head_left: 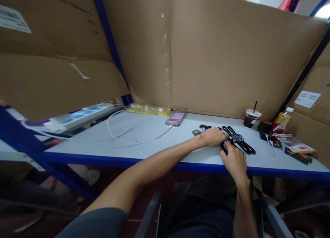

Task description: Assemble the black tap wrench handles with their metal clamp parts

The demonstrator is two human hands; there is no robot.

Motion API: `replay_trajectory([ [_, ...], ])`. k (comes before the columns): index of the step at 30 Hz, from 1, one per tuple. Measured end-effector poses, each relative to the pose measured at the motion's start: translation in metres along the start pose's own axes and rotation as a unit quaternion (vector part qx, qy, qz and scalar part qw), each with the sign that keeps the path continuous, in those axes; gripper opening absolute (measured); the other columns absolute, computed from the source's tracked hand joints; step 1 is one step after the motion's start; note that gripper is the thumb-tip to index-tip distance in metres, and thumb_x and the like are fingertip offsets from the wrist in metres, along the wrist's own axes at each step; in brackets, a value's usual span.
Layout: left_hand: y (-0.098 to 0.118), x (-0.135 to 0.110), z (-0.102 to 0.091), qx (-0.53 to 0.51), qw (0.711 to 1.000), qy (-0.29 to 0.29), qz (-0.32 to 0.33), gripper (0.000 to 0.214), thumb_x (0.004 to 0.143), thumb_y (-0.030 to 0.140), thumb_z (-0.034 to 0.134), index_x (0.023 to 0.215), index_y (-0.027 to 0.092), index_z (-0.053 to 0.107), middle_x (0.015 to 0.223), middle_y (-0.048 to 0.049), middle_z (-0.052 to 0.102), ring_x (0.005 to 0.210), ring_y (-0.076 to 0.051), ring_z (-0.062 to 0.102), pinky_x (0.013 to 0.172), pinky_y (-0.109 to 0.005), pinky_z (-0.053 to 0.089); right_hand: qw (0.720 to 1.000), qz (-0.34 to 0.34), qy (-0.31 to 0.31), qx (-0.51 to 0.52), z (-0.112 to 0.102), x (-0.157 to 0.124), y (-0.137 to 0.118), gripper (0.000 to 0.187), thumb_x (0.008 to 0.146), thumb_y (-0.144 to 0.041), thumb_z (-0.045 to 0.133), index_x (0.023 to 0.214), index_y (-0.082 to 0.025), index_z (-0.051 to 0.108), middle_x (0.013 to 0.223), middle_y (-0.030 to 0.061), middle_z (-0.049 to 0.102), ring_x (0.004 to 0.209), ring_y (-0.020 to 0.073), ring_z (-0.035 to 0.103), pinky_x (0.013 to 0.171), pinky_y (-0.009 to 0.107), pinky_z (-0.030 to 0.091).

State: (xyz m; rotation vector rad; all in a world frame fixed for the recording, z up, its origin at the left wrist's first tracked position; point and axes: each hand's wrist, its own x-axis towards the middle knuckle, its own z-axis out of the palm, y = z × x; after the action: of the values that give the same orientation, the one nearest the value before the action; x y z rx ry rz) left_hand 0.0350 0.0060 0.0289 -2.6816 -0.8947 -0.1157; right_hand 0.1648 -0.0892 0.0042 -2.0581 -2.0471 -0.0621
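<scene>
Using the black looped tools with the grey patterned middle as the landmark, the person is working just to their left, both forearms reaching over the pale tabletop. The right hand is lying on their near side, thumb and forefinger closing on a small dark piece, which is sitting beside them on the left. The left hand is crossing in from farther left, its curled fingers meeting the right hand at that piece; whether it is gripping anything is hidden, so I cannot tell. Left of the looped tools, past the left wrist, small metal parts are lying loose. Farther left and beyond them, a blurred-out pinkish item is resting with a white cable trailing away. Beyond the tools to the right, a lidded cup is standing with a black straw; farther right of them, a bottle is standing behind a packet.
</scene>
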Motion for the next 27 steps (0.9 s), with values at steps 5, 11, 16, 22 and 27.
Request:
replay_trajectory([
  [5, -0.008, 0.006, -0.001, -0.015, 0.998, -0.026, -0.049, 0.021, 0.092, 0.012, 0.053, 0.108, 0.012, 0.067, 0.093, -0.0158, 0.074, 0.084, -0.028, 0.074, 0.068, -0.033, 0.051, 0.999, 0.033, -0.005, -0.009, 0.000, 0.000, -0.003, 0.023, 0.102, -0.036, 0.049, 0.115, -0.023, 0.062, 0.101, 0.0075, 0.074, 0.094, 0.0254, 0.071, 0.072, 0.031, 0.039],
  [11, -0.004, -0.008, 0.000, -0.028, 0.998, -0.033, -0.045, 0.020, 0.092, 0.013, 0.055, 0.108, 0.011, 0.067, 0.091, -0.0153, 0.074, 0.080, -0.027, 0.074, 0.068, -0.033, 0.052, 0.999, 0.039, -0.019, -0.009, -0.001, 0.000, -0.004, 0.027, 0.103, -0.037, 0.046, 0.121, -0.023, 0.061, 0.105, 0.0084, 0.074, 0.097, 0.0254, 0.070, 0.074, 0.032, 0.039],
  [16, 0.007, -0.005, 0.003, 0.011, 1.000, 0.000, 0.003, 0.020, 0.097, 0.014, 0.052, 0.109, 0.008, 0.066, 0.083, -0.0146, 0.074, 0.080, -0.028, 0.074, 0.069, -0.034, 0.053, 1.000, 0.011, -0.011, -0.007, 0.000, -0.002, -0.002, 0.029, 0.103, -0.032, 0.046, 0.128, -0.023, 0.059, 0.114, 0.0089, 0.074, 0.101, 0.0250, 0.070, 0.077, 0.032, 0.039],
  [22, -0.001, 0.013, 0.003, 0.007, 1.000, 0.003, -0.006, 0.021, 0.097, 0.012, 0.051, 0.111, 0.010, 0.066, 0.087, -0.0158, 0.074, 0.084, -0.029, 0.074, 0.069, -0.034, 0.053, 1.000, 0.011, -0.011, -0.013, -0.003, -0.002, -0.004, 0.024, 0.102, -0.032, 0.046, 0.119, -0.022, 0.060, 0.108, 0.0087, 0.075, 0.094, 0.0244, 0.071, 0.075, 0.031, 0.039],
  [27, -0.011, 0.010, 0.002, -0.011, 0.999, -0.029, -0.042, 0.021, 0.091, 0.013, 0.057, 0.109, 0.011, 0.067, 0.094, -0.0174, 0.075, 0.087, -0.031, 0.074, 0.071, -0.035, 0.053, 0.999, 0.031, -0.023, -0.010, -0.003, -0.001, -0.006, 0.026, 0.103, -0.035, 0.046, 0.121, -0.022, 0.060, 0.105, 0.0091, 0.074, 0.096, 0.0254, 0.071, 0.074, 0.031, 0.039],
])
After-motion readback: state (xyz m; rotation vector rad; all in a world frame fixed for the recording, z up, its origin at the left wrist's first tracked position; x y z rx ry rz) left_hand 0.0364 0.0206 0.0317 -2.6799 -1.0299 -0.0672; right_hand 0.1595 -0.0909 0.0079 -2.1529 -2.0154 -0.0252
